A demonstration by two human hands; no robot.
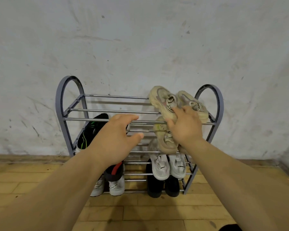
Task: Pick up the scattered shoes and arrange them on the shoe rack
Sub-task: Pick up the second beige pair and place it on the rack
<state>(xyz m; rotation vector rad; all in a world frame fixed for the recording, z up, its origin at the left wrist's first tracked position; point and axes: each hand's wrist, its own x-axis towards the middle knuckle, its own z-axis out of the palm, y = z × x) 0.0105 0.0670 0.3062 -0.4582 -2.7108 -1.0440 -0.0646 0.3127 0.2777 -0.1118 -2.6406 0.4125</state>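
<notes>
The person stands square to the shoe rack (pixel 60 104), which backs against the wall (pixel 140 47). Both arms reach forward. The right hand (pixel 184 127) grips the heel of a beige sneaker (pixel 160 97) on the top shelf, fingers curled over the back and thumb underneath. I take this for seating it, since the heel gives the best handle for nudging a shoe square on thin rods. Its mate (pixel 190 101) lies just beside it, toe to the wall, close to the right arch of the frame. The left hand (pixel 113 139) hovers open in front of the rack with its fingers spread and holds nothing, probably ready to steady something.

Lower down the rack is well filled. Another beige shoe (pixel 162 130) sits under the right hand on the second tier, and a black shoe with green stripes (pixel 88 134) leans at that tier's left end. Below are a white pair (pixel 160 167), a black-and-red shoe (pixel 113 174), a black pair (pixel 155 187) and pale trainers (pixel 116 187) at the bottom left. I see no shoe lying on the floor (pixel 157 214), so the job looks nearly done.

The left stretch of the top rods (pixel 115 111) is bare, which leaves free room there. The shelves are only spaced rods, so a shoe set crooked could tip through a gap or slide off the front rail.
</notes>
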